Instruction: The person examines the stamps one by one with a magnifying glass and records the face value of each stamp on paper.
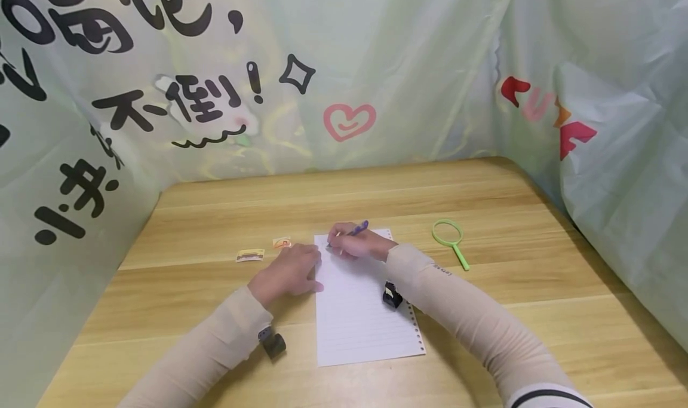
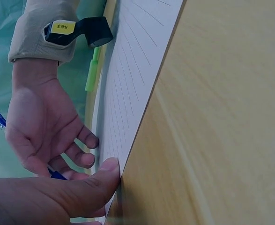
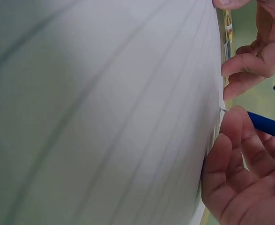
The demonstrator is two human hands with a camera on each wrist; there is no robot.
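A sheet of lined loose-leaf paper (image 1: 355,330) lies on the wooden table, its punched holes along the right edge. Near its top left, my right hand (image 1: 359,242) pinches a blue pen (image 1: 361,226), tip down at the paper. The right wrist view shows the blue pen grip (image 3: 263,123) between thumb and fingers, with the metal tip at the sheet. My left hand (image 1: 290,270) rests along the paper's left edge, fingers extended. In the left wrist view, the left thumb (image 2: 100,180) touches that edge. Any writing is too small to make out.
A green magnifying glass (image 1: 459,256) lies right of the paper. Two small printed cards (image 1: 249,255) lie beyond the left hand. Pale curtains (image 1: 419,67) with printed characters enclose the table. Black cameras (image 1: 274,343) hang at both wrists.
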